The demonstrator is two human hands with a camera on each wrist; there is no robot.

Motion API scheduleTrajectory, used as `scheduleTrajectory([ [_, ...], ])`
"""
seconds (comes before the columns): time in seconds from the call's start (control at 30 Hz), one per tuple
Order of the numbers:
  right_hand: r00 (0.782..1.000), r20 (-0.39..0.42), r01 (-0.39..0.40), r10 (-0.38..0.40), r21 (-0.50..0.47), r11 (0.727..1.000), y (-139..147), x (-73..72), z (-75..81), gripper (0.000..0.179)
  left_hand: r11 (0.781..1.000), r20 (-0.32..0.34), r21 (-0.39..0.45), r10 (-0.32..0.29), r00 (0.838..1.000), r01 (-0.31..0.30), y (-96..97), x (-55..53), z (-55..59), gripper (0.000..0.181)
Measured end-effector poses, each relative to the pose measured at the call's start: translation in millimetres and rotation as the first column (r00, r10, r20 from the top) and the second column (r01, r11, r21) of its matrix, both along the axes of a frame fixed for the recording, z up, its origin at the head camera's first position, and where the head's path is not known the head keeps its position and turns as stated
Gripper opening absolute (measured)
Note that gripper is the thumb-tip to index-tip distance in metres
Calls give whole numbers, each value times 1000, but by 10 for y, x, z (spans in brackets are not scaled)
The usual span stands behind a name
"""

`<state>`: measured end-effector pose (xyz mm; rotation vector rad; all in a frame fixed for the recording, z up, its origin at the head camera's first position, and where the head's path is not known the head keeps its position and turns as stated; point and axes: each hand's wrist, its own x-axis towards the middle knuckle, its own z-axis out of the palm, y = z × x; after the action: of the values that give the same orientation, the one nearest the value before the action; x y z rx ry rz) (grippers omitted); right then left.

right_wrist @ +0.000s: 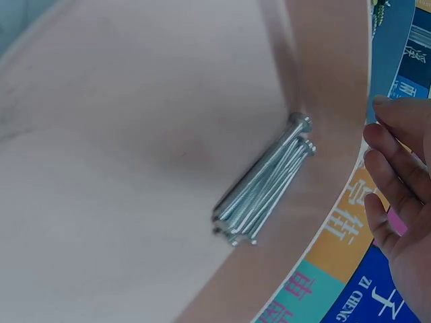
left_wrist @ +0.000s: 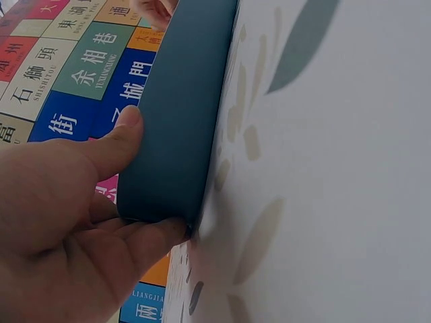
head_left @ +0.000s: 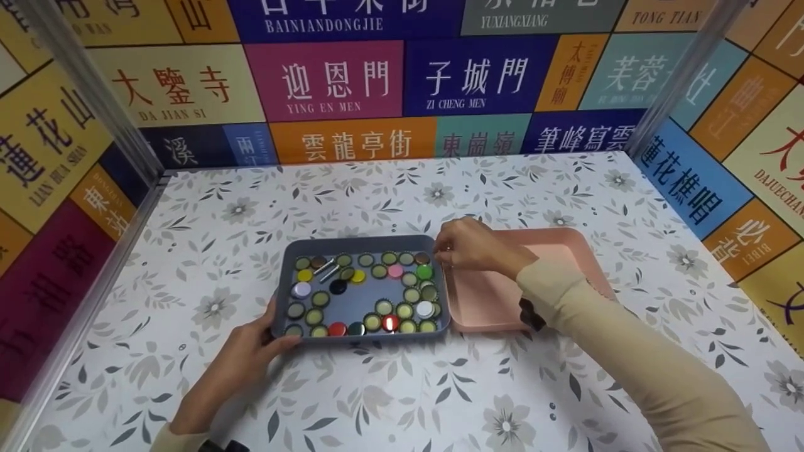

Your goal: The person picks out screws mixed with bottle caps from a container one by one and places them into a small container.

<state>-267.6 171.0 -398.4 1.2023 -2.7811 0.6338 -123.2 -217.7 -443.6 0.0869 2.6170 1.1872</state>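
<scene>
My left hand grips the near left corner of a blue-grey tray, the thumb against its outer wall and fingers under the corner. Bottle caps of several colours lie in this tray, along with two silver, screw-like metal rods. At the tray's far right corner hovers my right hand, fingers loosely bent and nothing seen between them. Beside it is a pink tray; in the right wrist view several more silver rods with flared heads lie together in its corner.
A white tabletop with a grey leaf and flower print lies under both trays. Panels with coloured blocks of lettering stand along the back and both sides. The two trays sit side by side, close together.
</scene>
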Motion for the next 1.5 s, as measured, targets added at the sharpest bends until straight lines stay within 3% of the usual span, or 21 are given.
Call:
scheduleTrajectory([
  [0.37, 994, 105, 22, -27, 41, 999, -324, -1, 65, 22, 1000, -58, 9, -14, 998, 15, -2, 2, -2, 84],
  [0.57, 994, 111, -23, 19, 28, 999, -497, -16, 87, 26, 1000, -89, 9, -15, 996, 16, 7, 6, 4, 83],
  [0.77, 990, 119, -76, 71, 35, 997, -654, -30, 91, 29, 1000, -92, 13, -15, 996, 16, 0, 17, -9, 84],
  [1.07, 982, 182, -63, 50, 67, 996, -863, -62, 86, 32, 1000, -90, 17, -8, 996, 9, -4, 20, -13, 84],
  [1.5, 976, 206, -93, 71, 95, 991, -1146, -81, 47, 29, 1000, -60, -4, -8, 998, 8, -5, 4, -6, 85],
])
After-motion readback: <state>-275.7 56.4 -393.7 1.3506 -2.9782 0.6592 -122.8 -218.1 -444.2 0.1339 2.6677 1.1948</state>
